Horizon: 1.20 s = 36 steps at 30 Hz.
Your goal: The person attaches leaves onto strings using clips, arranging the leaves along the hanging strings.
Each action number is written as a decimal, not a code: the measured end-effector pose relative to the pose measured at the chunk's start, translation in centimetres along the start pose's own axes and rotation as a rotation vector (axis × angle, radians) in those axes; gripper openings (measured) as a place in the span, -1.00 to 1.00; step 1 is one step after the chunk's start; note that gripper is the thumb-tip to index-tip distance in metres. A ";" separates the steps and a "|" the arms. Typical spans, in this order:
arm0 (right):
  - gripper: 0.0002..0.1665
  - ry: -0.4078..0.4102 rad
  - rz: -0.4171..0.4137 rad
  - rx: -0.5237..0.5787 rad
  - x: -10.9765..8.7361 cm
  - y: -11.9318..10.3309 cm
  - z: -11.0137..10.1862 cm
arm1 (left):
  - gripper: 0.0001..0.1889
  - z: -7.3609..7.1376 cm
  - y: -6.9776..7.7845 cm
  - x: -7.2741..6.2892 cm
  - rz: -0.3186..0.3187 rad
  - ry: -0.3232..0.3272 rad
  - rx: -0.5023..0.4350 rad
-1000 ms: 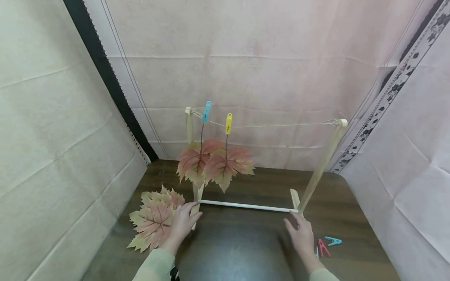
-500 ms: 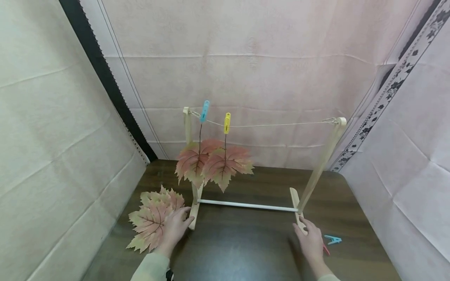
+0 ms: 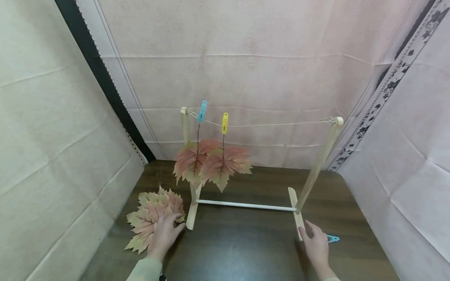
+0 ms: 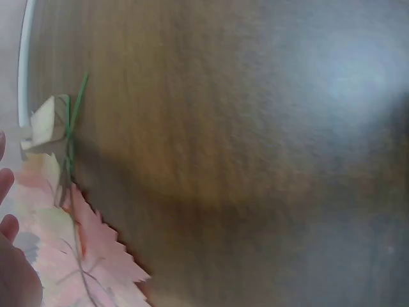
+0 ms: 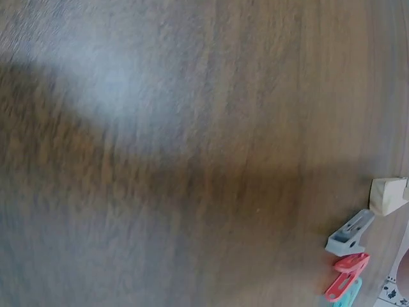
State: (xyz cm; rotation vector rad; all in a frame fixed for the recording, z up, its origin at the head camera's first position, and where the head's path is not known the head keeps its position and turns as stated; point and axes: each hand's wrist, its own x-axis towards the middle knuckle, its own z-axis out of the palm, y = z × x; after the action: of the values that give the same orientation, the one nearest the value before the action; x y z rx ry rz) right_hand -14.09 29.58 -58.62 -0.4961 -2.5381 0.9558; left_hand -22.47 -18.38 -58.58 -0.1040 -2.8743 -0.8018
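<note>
My left hand (image 3: 164, 235) is over the right side of a pile of pink and yellow-green artificial maple leaves (image 3: 142, 222), fingers loosely bent; whether it touches them I cannot tell. Their green stems (image 4: 69, 128) show in the left wrist view. My right hand (image 3: 315, 246) is beside the right foot of a wooden stand (image 3: 298, 220), fingers relaxed and holding nothing visible. Near it lie a blue clothespin (image 3: 333, 239), a red clothespin (image 5: 345, 278) and a grey clothespin (image 5: 350, 233). Two maple leaves (image 3: 225, 166) hang from the stand's string by a blue clothespin (image 3: 202, 111) and a yellow clothespin (image 3: 225, 123).
A string (image 3: 274, 125) runs between the stand's two posts, and a white rod (image 3: 246, 205) joins them low down. The dark wooden table (image 3: 242, 249) is enclosed by pale cloth walls (image 3: 246, 70) at the back and both sides.
Both hands have come away from the ends of the white rod. The left moved down and left over the leaf pile; the right moved down and right, covering most of the loose clothespins.
</note>
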 end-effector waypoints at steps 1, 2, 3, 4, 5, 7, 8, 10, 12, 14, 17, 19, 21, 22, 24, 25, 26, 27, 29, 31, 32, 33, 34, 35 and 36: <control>-0.54 0.004 -0.002 -0.004 0.0 0.1 0.0 | -0.59 0.0 -0.2 -0.1 -0.006 -0.001 0.011; -0.54 0.007 0.004 -0.007 0.0 0.2 -0.1 | -0.59 0.0 -0.4 -0.3 -0.003 0.002 0.019; -0.54 0.010 0.011 -0.010 0.0 0.3 -0.1 | -0.59 0.0 -0.5 -0.4 0.000 0.007 0.028; -0.54 0.010 0.018 -0.015 -0.1 0.4 -0.2 | -0.60 0.1 -0.7 -0.5 0.007 0.011 0.039; -0.54 0.010 0.022 -0.020 -0.1 0.5 -0.3 | -0.60 0.1 -0.8 -0.5 0.014 0.014 0.048; -0.54 0.004 0.027 -0.021 -0.2 0.7 -0.5 | -0.61 0.3 -1.2 -0.6 0.025 0.021 0.059; -0.53 0.001 0.028 -0.022 -0.3 0.8 -0.5 | -0.61 0.3 -1.3 -0.6 0.027 0.019 0.065; -0.53 0.002 0.024 -0.023 -0.4 0.9 -0.7 | -0.61 0.4 -1.6 -0.7 0.021 0.010 0.072; -0.53 0.009 0.020 -0.026 -0.5 1.1 -0.7 | -0.62 0.5 -1.8 -0.8 0.016 -0.003 0.084; -0.54 0.014 0.014 -0.034 -0.7 1.2 -0.8 | -0.63 0.5 -1.9 -1.0 0.019 -0.020 0.099; -0.54 0.017 0.009 -0.041 -0.8 1.4 -0.8 | -0.64 0.6 -2.0 -1.2 0.040 -0.038 0.122; -0.53 0.015 0.006 -0.046 -0.8 1.5 -0.8 | -0.65 0.8 -2.0 -1.2 0.063 -0.051 0.143; -0.52 0.020 0.006 -0.045 -0.8 1.5 -0.8 | -0.65 1.0 -2.0 -1.2 0.086 -0.056 0.159; -0.52 0.024 0.006 -0.046 -0.8 1.6 -0.8 | -0.65 1.0 -2.1 -1.2 0.098 -0.056 0.166; -0.53 0.029 0.007 -0.044 -0.9 1.6 -0.9 | -0.65 1.1 -2.1 -1.2 0.121 -0.052 0.174; -0.53 0.031 0.008 -0.042 -0.9 1.6 -0.9 | -0.65 1.2 -2.2 -1.2 0.125 -0.046 0.174; -0.52 0.031 0.010 -0.041 -0.9 1.6 -1.0 | -0.66 1.2 -2.2 -1.2 0.128 -0.038 0.169; -0.52 0.029 0.013 -0.039 -1.0 1.5 -1.0 | -0.66 1.2 -2.3 -1.3 0.127 -0.030 0.163; -0.51 0.021 0.022 -0.038 -1.1 1.6 -1.2 | -0.66 1.2 -2.4 -1.5 0.124 -0.018 0.155; -0.50 0.012 0.031 -0.040 -1.2 1.8 -1.3 | -0.70 1.3 -2.6 -1.7 0.113 -0.009 0.154; -0.50 0.007 0.037 -0.040 -1.2 1.9 -1.3 | -0.72 1.4 -2.6 -1.7 0.108 -0.005 0.156; -0.50 0.003 0.046 -0.039 -1.2 2.0 -1.4 | -0.74 1.4 -2.7 -1.8 0.104 -0.002 0.164; -0.49 0.002 0.052 -0.040 -1.3 2.1 -1.4 | -0.77 1.5 -2.7 -1.8 0.103 0.000 0.174; -0.49 -0.001 0.059 -0.042 -1.3 2.2 -1.4 | -0.81 1.6 -2.8 -1.9 0.102 0.003 0.183; -0.49 -0.003 0.065 -0.040 -1.3 2.4 -1.4 | -0.84 1.6 -2.7 -1.8 0.102 0.006 0.193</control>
State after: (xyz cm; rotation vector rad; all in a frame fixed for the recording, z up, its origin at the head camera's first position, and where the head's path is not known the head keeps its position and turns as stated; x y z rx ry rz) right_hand -11.84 31.44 -59.52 -0.5931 -2.5629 0.9303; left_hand -21.18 -19.91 -61.65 -0.2223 -2.8957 -0.5028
